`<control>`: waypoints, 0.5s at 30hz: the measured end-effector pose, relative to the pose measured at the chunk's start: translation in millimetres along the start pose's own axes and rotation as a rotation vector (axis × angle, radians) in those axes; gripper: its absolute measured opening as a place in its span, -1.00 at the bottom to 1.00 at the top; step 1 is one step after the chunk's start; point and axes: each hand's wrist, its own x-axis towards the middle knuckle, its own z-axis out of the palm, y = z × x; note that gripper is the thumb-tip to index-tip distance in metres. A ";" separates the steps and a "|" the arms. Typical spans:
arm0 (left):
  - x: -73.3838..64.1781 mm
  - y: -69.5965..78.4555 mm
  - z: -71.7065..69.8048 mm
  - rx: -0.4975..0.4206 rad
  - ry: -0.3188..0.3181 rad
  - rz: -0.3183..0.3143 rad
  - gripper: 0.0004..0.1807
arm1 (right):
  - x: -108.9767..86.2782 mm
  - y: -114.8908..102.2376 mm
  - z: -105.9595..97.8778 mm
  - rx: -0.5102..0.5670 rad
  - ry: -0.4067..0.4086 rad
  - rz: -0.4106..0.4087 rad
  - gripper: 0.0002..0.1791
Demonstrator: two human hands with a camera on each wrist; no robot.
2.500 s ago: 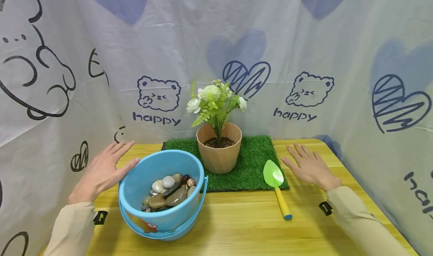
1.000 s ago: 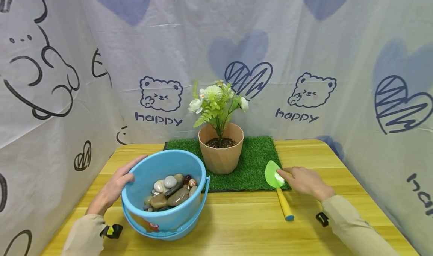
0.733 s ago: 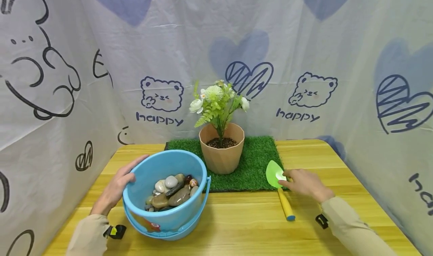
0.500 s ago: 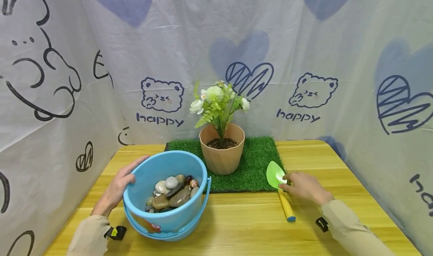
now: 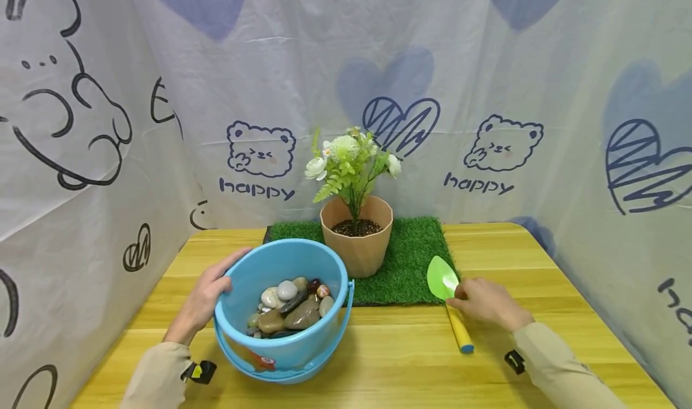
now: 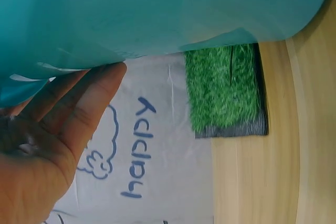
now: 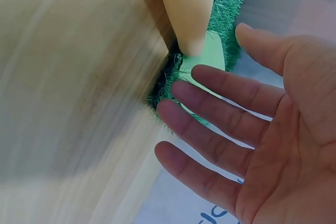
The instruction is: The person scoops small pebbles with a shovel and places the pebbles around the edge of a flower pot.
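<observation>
Nearest, two beige sleeves (image 5: 157, 378) come in over a yellow wood-grain table (image 5: 389, 361), a small black device (image 5: 201, 372) strapped at each wrist. At the front left stands a light-blue round plastic bucket (image 5: 305, 344) with a heap of smooth grey, brown and white stones (image 5: 294, 307) low inside; its blue handle (image 5: 346, 322) hangs down across the front. The left hand (image 5: 202, 298) lies against the bucket's left side, fingers extended along the outer wall; the left wrist view shows fingertips touching it, the thumb mostly hidden.

To the right lies a toy trowel with a green leaf-shaped blade and a yellow handle (image 5: 458, 331). The blade rests over the mat's right front corner; the handle points back over bare wood. The right hand (image 5: 489, 301) is just beside the trowel's neck, partly covering it, with fingers loosely bent and gripping nothing; whether they touch it, I cannot tell.

Farther back is a green artificial-grass mat (image 5: 413, 259), its left front part hidden by the bucket. On it stands a tan faceted pot (image 5: 359, 253) of dark soil, holding white flowers with green leaves (image 5: 346, 169). Behind hangs a pale cloth (image 5: 335, 18) printed with hearts and bears.
</observation>
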 end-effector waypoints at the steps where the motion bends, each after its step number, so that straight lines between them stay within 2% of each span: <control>1: 0.7 1.1 2.4 -0.004 -0.001 -0.005 -0.20 | -0.6 -0.4 0.1 0.000 -0.001 0.000 -0.72; 8: 6.4 7.9 20.5 -0.015 0.022 0.000 -0.22 | -3.9 -0.3 4.1 -0.014 -0.012 0.013 -0.54; 15: 10.5 13.6 38.6 0.026 0.040 -0.003 -0.22 | -8.6 2.0 10.7 0.038 -0.067 0.018 -0.57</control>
